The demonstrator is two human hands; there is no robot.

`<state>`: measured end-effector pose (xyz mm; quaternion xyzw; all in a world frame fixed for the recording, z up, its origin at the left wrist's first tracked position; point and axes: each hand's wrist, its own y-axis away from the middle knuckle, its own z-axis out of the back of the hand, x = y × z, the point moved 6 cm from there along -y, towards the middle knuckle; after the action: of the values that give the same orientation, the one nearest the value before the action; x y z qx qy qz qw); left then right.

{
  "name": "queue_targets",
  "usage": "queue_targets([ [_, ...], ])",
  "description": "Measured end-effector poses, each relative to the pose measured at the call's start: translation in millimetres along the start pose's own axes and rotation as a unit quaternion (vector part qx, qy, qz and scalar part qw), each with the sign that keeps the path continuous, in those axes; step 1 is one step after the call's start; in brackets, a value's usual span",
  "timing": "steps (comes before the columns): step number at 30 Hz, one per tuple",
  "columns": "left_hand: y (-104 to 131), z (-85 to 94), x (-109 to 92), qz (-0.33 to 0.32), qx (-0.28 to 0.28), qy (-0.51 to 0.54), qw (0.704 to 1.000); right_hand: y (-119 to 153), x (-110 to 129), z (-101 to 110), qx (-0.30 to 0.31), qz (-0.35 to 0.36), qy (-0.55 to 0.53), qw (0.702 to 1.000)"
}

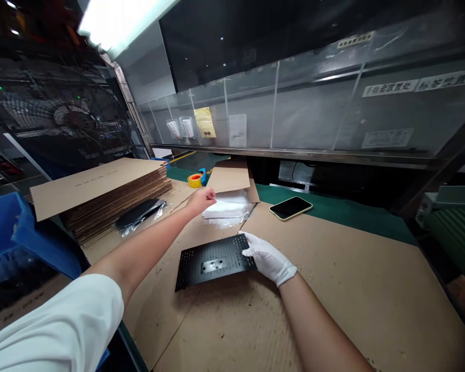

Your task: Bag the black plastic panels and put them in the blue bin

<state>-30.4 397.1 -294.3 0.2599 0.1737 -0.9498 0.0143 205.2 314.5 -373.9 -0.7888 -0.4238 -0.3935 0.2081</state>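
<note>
Phone (291, 208) R of plastic bags (228, 209), tape (195, 180) behind bags to L, cardboard pile (112, 199) farther L.

Right hand (269, 260): fingers beneath black panel (227, 250) hidden. Left hand (202, 200): fingertips indistinct — contact with plastic bags (228, 211) cannot be told. Print on top cardboard sheet (96, 185): too small to read. Blue bin (48, 243): cut off at left edge, contents blurred. Lamp (120, 23): cut off at top.
</note>
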Motion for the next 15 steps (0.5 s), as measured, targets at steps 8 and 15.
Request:
queue_targets([
  [8,28.9,5.4,-24.1,-0.082,0.012,-0.101,0.991,7.4,0.9,23.0,-0.124,-0.025,-0.03,0.992],
  [15,101.3,3.3,-20.1,-0.047,-0.099,-0.115,0.987,15.6,16.8,30.5,-0.19,0.0,-0.024,0.981],
])
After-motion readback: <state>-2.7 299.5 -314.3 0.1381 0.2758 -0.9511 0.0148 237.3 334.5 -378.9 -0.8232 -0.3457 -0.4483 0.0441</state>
